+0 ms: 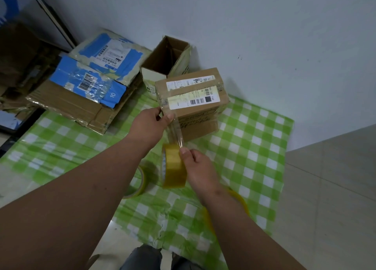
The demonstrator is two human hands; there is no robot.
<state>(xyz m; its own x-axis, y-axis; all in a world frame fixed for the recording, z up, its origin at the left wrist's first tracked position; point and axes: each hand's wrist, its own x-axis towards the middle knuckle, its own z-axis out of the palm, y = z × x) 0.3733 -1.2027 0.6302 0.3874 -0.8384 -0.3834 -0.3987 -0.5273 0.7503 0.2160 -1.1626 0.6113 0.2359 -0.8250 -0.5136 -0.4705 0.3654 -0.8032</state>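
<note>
Head view, centre of frame: pinches clear tape strip (176, 130) at near top edge of labelled cardboard box (200, 111) with left hand (148, 125), thumb pressed on the tape. Grips yellowish tape roll (174, 167) in right hand (200, 168) just below, fingers curled round it, hands apart, strip taut between them. Box on green checkered cloth (254, 147). Second tape roll (139, 183) flat at lower left of the held one; open box (165, 60) and flattened cartons (81, 105) toward upper left

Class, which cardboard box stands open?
The upright box just behind the labelled box being taped; its top is open, the others are shut or flattened.
</note>
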